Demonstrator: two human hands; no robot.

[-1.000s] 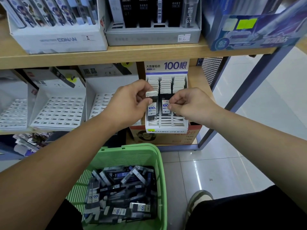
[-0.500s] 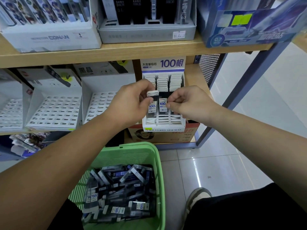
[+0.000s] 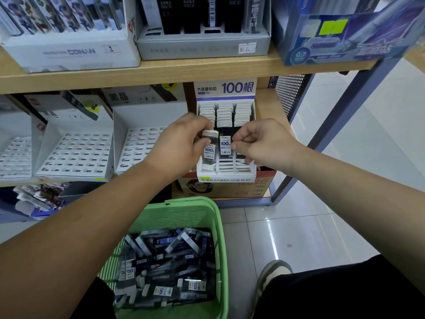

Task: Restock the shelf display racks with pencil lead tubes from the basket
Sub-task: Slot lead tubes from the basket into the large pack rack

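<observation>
Bright, even indoor light falls from above. A white glare streak lies on the glossy floor tiles (image 3: 299, 238), and the floor at far right is washed pale. The upper shelf (image 3: 161, 72) throws soft shade over the backs of the white racks (image 3: 76, 153) beneath it. Focus is crisp at centre: print on the left pencil lead tube (image 3: 209, 147) and the middle pencil lead tube (image 3: 225, 145) reads clearly. Towards the corners it softens, and the blue box (image 3: 333, 40) looks smeared. Wide-angle distortion bows the shelf edge and slants the shelf post (image 3: 340, 125)
</observation>
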